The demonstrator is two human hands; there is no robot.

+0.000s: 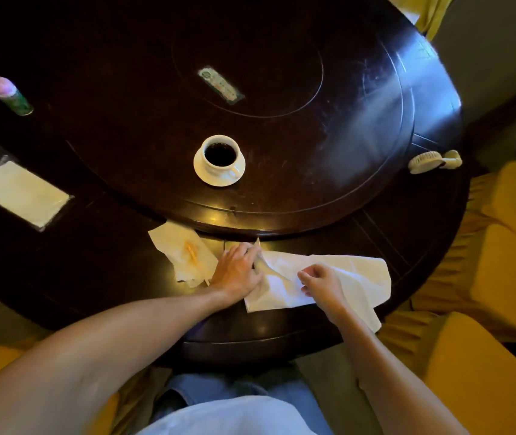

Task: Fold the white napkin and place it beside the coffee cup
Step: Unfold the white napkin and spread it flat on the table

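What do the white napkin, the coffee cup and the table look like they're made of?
White napkin: likely woven cloth, matte; it drapes in soft folds over the table edge.
Coffee cup: glazed white ceramic, judging by its smooth sheen.
Table: dark wood with a glossy lacquer; it reflects light and shows fine scratches.

Dark round wooden table [423,73], yellow-covered chairs [501,246], dim room

Open dark surface [328,171] right of coffee cup [220,158] and between cup and near edge. Crumpled tissue [184,255] with orange stick [193,255] crowding left.
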